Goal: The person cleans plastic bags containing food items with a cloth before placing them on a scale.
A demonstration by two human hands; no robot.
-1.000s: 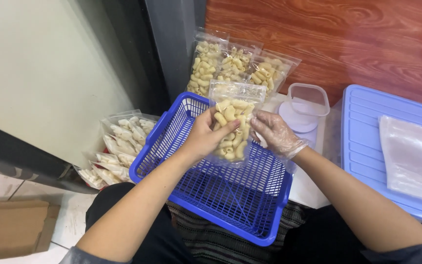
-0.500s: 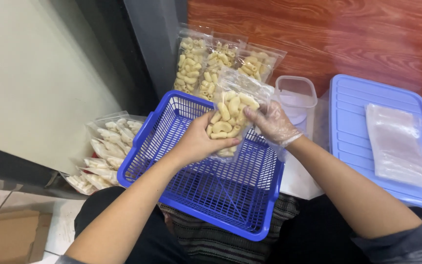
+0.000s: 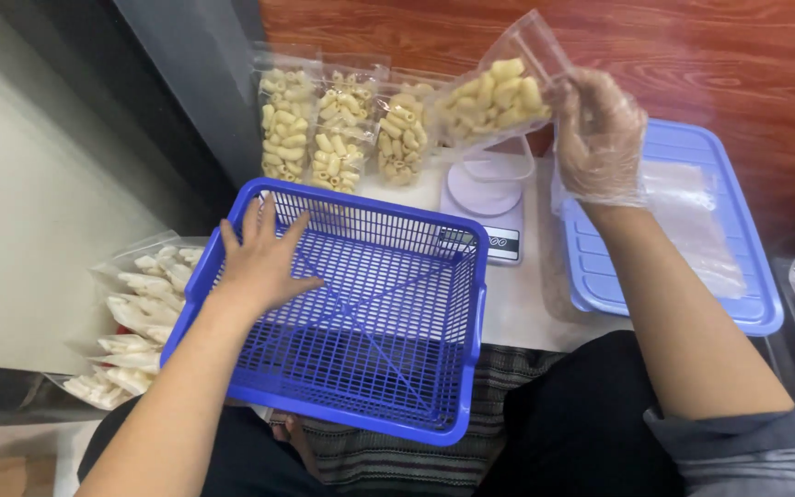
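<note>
Blue plastic basket [image 3: 370,322] is sitting closest, on the person's lap, and the bare left hand [image 3: 259,262] is lying inside it with fingers spread flat against the mesh. Further out, the gloved right hand [image 3: 598,138] is pinching the top edge of a clear bag of pasta [image 3: 489,97], holding it tilted above a small white scale [image 3: 485,207]. Three similar filled bags [image 3: 342,129] are leaning upright just behind the basket, against the dark wall.
</note>
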